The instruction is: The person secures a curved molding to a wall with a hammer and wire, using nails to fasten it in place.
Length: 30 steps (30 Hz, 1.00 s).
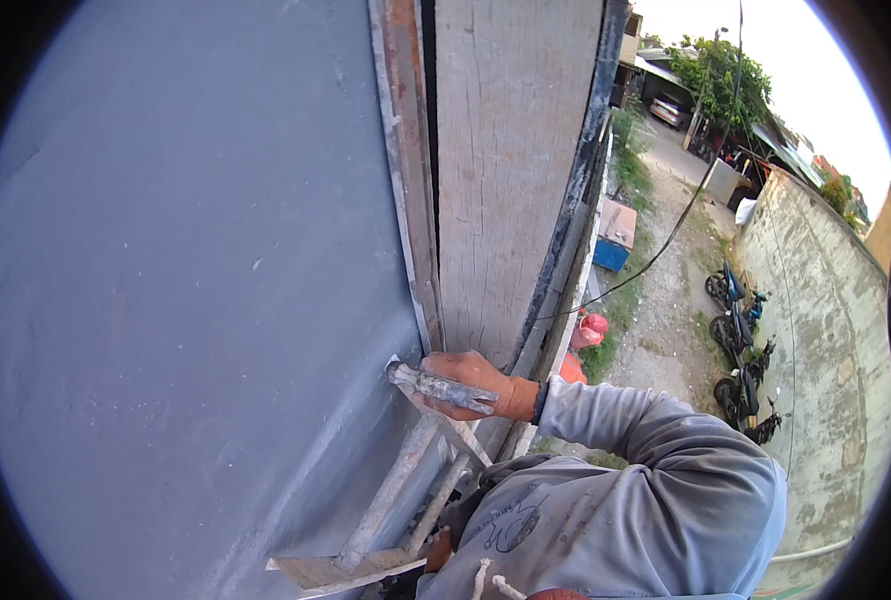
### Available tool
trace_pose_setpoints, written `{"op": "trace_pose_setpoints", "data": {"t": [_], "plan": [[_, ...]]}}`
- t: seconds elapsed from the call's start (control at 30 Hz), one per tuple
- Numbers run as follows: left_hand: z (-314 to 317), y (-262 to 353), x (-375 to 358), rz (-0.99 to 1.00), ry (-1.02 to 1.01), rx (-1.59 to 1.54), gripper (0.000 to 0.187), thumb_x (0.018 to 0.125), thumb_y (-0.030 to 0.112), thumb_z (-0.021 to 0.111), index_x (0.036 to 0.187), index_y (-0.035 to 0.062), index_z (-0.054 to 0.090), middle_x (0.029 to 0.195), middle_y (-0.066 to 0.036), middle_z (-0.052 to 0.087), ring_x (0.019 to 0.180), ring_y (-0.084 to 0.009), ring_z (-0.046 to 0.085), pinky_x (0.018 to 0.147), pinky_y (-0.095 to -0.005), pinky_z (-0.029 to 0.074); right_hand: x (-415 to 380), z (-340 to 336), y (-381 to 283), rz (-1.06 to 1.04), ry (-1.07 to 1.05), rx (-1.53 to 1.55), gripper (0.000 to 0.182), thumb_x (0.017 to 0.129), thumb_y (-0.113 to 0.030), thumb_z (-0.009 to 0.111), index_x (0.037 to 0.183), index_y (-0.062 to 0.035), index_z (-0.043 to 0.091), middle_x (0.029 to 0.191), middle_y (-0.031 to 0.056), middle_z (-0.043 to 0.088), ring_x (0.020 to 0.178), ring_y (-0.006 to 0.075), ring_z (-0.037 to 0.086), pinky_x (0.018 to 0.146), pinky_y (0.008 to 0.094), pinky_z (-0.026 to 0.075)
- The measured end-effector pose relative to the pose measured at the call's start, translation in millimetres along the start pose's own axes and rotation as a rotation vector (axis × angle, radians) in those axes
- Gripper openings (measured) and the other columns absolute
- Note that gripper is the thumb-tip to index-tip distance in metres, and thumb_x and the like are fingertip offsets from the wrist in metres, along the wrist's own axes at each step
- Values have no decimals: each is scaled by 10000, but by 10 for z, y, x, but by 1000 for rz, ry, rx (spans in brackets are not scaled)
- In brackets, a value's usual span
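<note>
My right hand (469, 383) is closed around the stubby, grey-caked handle of a trowel (446, 385). Its far end meets the smooth grey wall (196, 260) close to the wall's right-hand edge; most of the blade is hidden. Just above the hand runs a narrow rusty strip (407, 150) along that edge, beside a weathered wooden board (511, 170). Below the hand are the paint-spattered rails of a ladder (398, 485). A grey, stained sleeve covers my right arm. My left hand does not show.
A dark cable (656, 262) crosses the space beyond the board. Far below, a gravel lane (678, 300) holds a blue box (614, 240), a red bag (590, 330) and several motorbikes (734, 335) along a stained concrete wall (816, 330). A car (670, 108) stands farther off.
</note>
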<state>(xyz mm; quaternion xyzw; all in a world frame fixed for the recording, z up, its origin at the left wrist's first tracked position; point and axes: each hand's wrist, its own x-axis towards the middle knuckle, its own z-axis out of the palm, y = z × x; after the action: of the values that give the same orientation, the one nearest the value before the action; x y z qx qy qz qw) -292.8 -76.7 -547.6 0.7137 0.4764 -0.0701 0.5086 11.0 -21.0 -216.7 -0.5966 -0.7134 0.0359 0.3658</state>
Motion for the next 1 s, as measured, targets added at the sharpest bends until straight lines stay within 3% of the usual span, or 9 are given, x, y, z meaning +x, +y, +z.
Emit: {"op": "trace_pose_setpoints", "data": {"t": [0.4,0.43,0.73,0.8,0.83,0.87,0.93,0.97,1.0], "plan": [[1329,-1006,609,-339,98,45,366,934,328,562,1073,7,670,1101,-200,691,940,-302,707,786,-445,558,62,-43,25,-86,-75,-19,266,849,-212,697,900,-23,516,764,148,544,671,367,601,592,435,508],[1244,-991,431,-94,-85,167,295,900,287,579,1008,30,676,1010,-180,708,813,-285,723,679,-462,574,62,-49,-3,-86,-60,-20,269,852,-215,694,896,-22,512,766,148,542,670,366,600,591,434,506],[1791,-1446,869,246,-65,610,271,879,260,587,992,30,677,990,-169,714,807,-302,719,684,-451,572,58,-49,-29,-28,-40,-15,278,860,-245,686,895,-29,515,790,149,536,699,371,598,591,437,501],[1909,-1235,936,-382,358,277,269,865,223,595,1012,12,673,1023,-175,709,850,-309,715,713,-432,568,58,-46,-19,-83,-43,16,274,864,-246,679,894,-28,515,791,150,534,700,376,596,591,442,498],[2123,-1269,1138,-405,525,150,336,862,253,598,1042,-23,662,1097,-190,693,918,-309,706,758,-413,560,58,-41,-23,-96,-34,-4,267,868,-241,672,897,-27,514,785,148,528,696,371,597,587,442,497],[2162,-1304,1209,-398,531,148,336,862,253,598,1042,-23,662,1097,-190,693,918,-309,706,758,-413,560,60,-41,-29,-102,-29,-9,267,868,-241,672,897,-27,514,785,148,528,696,371,597,587,442,497],[2230,-1348,1203,-120,647,-469,363,863,266,604,1049,-41,656,1118,-220,674,965,-317,693,765,-409,553,54,-31,-31,-94,-15,0,274,868,-241,669,904,-22,508,780,144,526,689,367,596,581,440,496],[2330,-1294,1198,-117,790,-495,351,848,277,621,1009,-30,673,1078,-223,690,954,-345,695,773,-444,548,48,-16,-13,-96,-8,-10,274,868,-241,669,904,-22,508,780,144,526,689,367,596,581,440,496],[2299,-1323,1265,-106,787,-495,351,848,277,621,1009,-30,673,1078,-223,690,954,-345,695,773,-444,548,38,2,7,-92,-21,-24,277,864,-236,673,902,-17,507,779,145,527,686,366,596,579,438,496]]}}
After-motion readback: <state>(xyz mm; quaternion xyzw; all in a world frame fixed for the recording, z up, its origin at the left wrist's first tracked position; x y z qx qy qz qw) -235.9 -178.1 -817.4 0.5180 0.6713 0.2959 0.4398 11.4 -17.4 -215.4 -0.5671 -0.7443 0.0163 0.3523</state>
